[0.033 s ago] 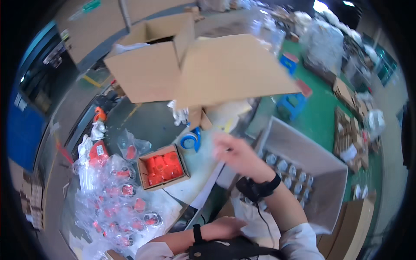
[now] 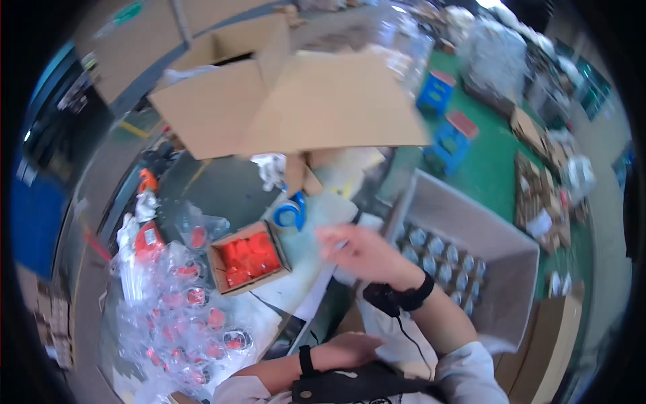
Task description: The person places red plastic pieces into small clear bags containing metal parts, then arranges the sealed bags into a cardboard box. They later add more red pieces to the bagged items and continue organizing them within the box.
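My right hand (image 2: 356,250), with a black band at its wrist, is raised over the table's near right edge and smeared by motion. Whether it holds anything I cannot make out. Low in front of my body lies my left hand (image 2: 351,349), also banded in black, its fingers blurred and partly hidden. Nearest on the table are a blue tape dispenser (image 2: 289,214) and a small open cardboard box (image 2: 237,289) packed with red wrapped pieces (image 2: 250,259). To the left spreads a pile of clear plastic bags (image 2: 182,316) with red items inside.
A large open carton (image 2: 208,111) stands at the back, its wide flap (image 2: 343,101) reaching over the table. On my right is a deep grey bin (image 2: 501,269) holding rows of silver-topped pieces (image 2: 444,269). Blue stools (image 2: 451,145) with red seats stand beyond on the green floor.
The view has shifted a little, so the carton and table things sit slightly further left. My right hand has moved slightly left and down; my left hand stays low.
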The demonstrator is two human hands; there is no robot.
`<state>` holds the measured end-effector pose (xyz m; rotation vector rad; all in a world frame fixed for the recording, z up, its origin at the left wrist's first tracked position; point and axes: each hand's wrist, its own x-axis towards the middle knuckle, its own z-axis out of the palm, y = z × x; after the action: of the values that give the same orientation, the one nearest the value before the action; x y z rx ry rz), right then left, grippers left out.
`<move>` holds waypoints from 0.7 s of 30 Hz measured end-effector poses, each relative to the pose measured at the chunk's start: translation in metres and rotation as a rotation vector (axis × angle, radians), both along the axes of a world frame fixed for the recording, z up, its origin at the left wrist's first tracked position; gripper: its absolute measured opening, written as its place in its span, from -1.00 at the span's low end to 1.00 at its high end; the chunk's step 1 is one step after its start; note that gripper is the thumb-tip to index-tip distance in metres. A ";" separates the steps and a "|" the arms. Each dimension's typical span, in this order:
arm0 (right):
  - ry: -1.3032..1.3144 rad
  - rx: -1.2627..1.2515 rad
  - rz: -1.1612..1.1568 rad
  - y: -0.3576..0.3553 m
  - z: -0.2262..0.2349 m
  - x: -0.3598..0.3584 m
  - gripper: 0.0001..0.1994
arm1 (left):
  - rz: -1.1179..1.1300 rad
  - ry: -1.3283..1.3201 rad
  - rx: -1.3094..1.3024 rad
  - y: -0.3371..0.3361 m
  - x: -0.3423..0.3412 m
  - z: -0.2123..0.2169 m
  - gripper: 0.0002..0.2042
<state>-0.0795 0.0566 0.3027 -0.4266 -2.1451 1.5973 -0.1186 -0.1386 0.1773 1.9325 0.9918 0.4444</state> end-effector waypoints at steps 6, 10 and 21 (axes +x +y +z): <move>-0.425 -0.269 0.024 -0.080 0.016 0.166 -0.60 | -0.252 -0.010 -0.219 0.030 0.002 0.065 -0.55; -0.615 -0.583 -0.684 -0.130 0.049 0.328 -0.60 | -0.512 -0.178 -0.365 0.084 -0.011 0.105 -0.54; -0.208 -0.210 -1.070 0.028 0.171 0.436 -0.65 | -0.004 -0.097 -0.489 0.335 0.153 0.119 -0.66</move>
<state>0.3561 0.0844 0.4740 -1.5350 -1.3844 1.1270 0.0342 0.1965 0.2962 1.4600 0.9317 0.2590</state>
